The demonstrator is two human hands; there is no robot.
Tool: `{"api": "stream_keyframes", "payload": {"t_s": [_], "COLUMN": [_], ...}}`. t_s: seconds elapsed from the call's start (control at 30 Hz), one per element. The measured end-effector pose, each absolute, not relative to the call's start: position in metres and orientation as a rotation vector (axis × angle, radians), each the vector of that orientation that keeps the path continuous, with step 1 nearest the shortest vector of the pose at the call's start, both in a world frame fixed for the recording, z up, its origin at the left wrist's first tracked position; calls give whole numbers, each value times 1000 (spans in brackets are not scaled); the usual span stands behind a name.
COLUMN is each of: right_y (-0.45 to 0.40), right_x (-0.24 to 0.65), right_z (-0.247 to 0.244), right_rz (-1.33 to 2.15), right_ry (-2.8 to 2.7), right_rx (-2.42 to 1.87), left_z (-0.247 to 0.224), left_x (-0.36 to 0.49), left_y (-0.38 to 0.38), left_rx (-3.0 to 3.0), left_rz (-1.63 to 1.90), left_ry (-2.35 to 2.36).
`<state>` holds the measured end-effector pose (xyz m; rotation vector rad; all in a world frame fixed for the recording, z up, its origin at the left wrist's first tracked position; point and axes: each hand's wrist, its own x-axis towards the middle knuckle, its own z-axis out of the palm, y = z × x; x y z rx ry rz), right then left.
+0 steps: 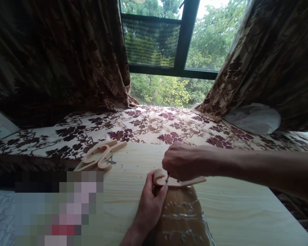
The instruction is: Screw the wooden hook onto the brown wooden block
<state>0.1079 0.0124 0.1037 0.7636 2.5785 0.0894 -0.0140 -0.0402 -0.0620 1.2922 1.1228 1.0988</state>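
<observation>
A pale wooden piece with a curled end [192, 181] lies on a brown block wrapped in clear film [181, 212]. Its curled end is gripped by my left hand [149, 203], with the thumb on the near side and the fingers around the left. Above the wood, my right hand [179, 160] is closed in a fist around a screwdriver-like tool [167, 177]. Only its thin metal shaft shows, pointing down at the wood close to my left thumb; the handle is hidden. A dark hole [178, 181] shows in the wood to the right of the shaft.
More curved wooden pieces [99, 155] lie at the back left of the pale wooden board [236, 205], with several screws [111, 160] on them. Small specks dot the board. Behind it are a flowered cloth [156, 124], a white plastic bundle [254, 119], curtains and a window.
</observation>
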Motion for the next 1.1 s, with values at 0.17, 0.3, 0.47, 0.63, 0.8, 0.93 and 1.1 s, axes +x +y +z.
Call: {"api": "stream_keyframes", "payload": {"t_s": [0.17, 0.3, 0.47, 0.63, 0.8, 0.93, 1.1], "right_y": [17, 3, -7, 10, 19, 2, -10], "right_x": [103, 105, 107, 105, 98, 95, 95], "right_z": [109, 104, 96, 95, 102, 102, 95], "right_rz": [85, 194, 151, 65, -1, 74, -29], "right_ry": [2489, 2606, 2652, 2552, 2471, 2607, 2707], "right_rx": [884, 718, 549, 856, 966, 794, 638], "left_z": [-63, -60, -58, -60, -57, -60, -66], "left_x": [-15, -15, -14, -12, -12, -14, -15], "left_y": [-40, -41, -42, -42, -43, -44, -42], "left_rx": [1297, 1314, 1296, 1312, 1331, 1348, 1331], "left_rz": [1101, 1099, 1100, 1122, 1130, 1134, 1163], "left_ry": [1127, 1111, 1084, 1129, 1141, 1152, 1128]}}
